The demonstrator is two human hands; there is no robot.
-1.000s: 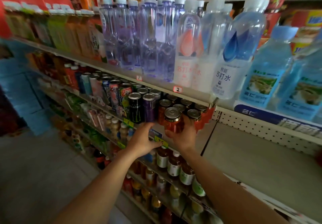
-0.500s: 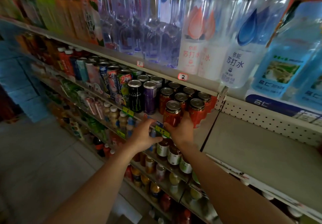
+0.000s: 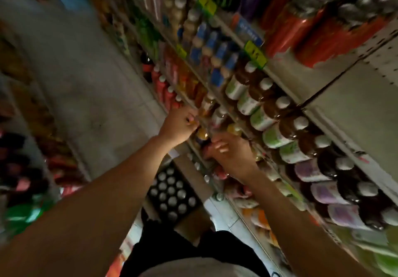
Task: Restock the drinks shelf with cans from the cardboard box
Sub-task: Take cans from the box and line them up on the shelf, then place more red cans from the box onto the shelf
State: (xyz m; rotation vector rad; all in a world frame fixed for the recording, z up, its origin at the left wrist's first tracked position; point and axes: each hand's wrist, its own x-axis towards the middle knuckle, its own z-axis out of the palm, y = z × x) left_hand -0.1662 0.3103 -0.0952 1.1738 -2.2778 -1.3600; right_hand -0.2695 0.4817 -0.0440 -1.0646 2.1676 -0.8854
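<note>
Shop shelving [image 3: 336, 96] slants down the right of the frame, red cans [image 3: 301, 24] at upper right. At lower centre the cardboard box [image 3: 172, 192] shows can tops. Both hands, left hand [image 3: 178, 126] and right hand [image 3: 231, 155], hang mid-frame with loosely curled fingers, seemingly empty though blurred. Likely between cans; next, reach down into the box.

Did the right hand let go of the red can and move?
Yes. The right hand has dropped from the red cans to the lower bottle shelves, empty, above the cardboard box.
</note>
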